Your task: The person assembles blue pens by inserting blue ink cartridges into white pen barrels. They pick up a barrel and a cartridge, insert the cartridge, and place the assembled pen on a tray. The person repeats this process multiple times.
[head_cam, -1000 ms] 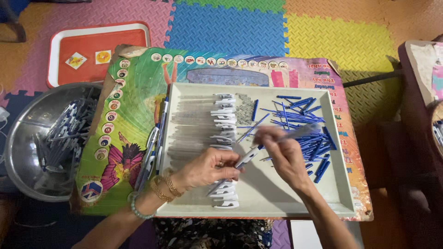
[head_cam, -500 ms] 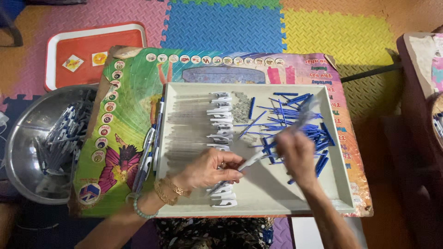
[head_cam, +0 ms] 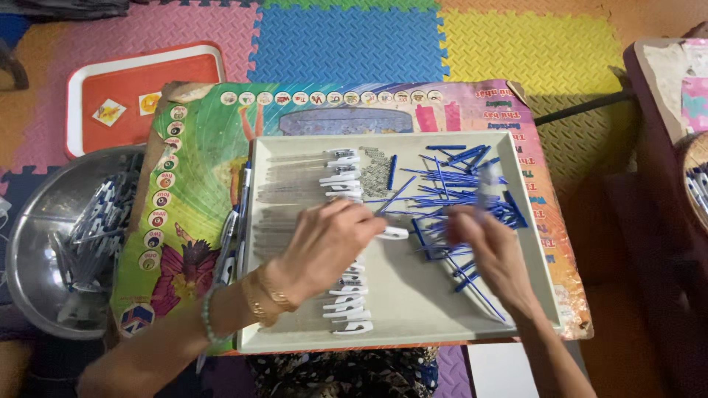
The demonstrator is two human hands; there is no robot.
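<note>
The left hand (head_cam: pixel 324 247) pinched a white pen barrel (head_cam: pixel 391 233) over the tray (head_cam: pixel 413 324); the right hand (head_cam: pixel 490 247) (blurred, grip unclear) hovered over blue refills (head_cam: pixel 457 180).

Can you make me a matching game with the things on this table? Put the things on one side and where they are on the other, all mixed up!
Things:
1. blue refills
2. white pen caps
3. metal bowl
4. red tray

Places:
A. on the floor mats, top left
B. right part of the grey tray
C. left of the table, holding pens
D. in a row down the grey tray's middle

Pairs: 1-B, 2-D, 3-C, 4-A
</note>
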